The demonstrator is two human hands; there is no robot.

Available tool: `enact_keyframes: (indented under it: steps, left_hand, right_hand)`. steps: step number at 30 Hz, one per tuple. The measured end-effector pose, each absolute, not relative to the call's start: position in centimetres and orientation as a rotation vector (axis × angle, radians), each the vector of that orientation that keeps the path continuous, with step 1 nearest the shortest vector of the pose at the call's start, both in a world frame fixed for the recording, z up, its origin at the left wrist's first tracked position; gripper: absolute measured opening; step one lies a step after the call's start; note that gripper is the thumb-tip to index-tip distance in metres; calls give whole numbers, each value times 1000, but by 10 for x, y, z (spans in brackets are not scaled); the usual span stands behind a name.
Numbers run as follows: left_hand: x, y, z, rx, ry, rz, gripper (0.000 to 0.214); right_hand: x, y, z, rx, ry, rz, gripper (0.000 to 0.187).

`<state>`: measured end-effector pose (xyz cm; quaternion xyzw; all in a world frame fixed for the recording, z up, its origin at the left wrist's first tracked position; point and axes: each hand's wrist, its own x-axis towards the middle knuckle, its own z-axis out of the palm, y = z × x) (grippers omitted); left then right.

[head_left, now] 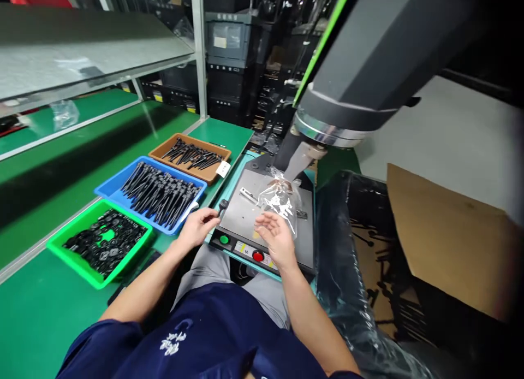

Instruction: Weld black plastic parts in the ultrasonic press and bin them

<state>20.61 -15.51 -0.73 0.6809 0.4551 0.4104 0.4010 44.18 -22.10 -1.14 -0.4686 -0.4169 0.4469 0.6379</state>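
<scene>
My left hand point(199, 226) is at the left edge of the machine's grey metal plate point(237, 218), thumb and forefinger pinched on a small black plastic part point(223, 205). Over the front of the plate hovers my right hand point(276, 240), its fingers loosely curled and apart, with nothing visible held in them. Just beyond it, a clear plastic sheet point(282, 199) covers the middle of the plate, beneath the press head point(301, 158). A small metal fixture point(248, 195) sits left of this plastic. On the front panel are a green button point(224, 240) and a red button point(257, 256).
On the green bench at left stand a green bin point(98, 283) of small black parts, a blue bin point(110, 188) of black rods and a brown bin point(158, 149) of thinner rods. At right, a plastic-lined box point(338, 248) holds black pieces beside a cardboard flap point(442, 231).
</scene>
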Motion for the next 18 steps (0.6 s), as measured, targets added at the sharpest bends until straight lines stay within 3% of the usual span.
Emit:
enact_keyframes:
  steps: [3, 7, 12, 18]
  left_hand:
    - [142, -134, 1, 1803, 1538, 1093, 25]
    - [80, -113, 7, 1819, 2008, 820, 31]
    - [77, -108, -9, 1957, 1958, 434, 27]
    - [92, -102, -25, 2066, 1961, 245, 25]
  right_hand:
    - [447, -229, -23, -1109, -939, 1145, 43]
    - [445, -239, -35, -1133, -906, 1243, 40]
    - [440, -242, -44, -1154, -879, 1283, 41]
    - [446, -254, -48, -1231, -869, 1301, 45]
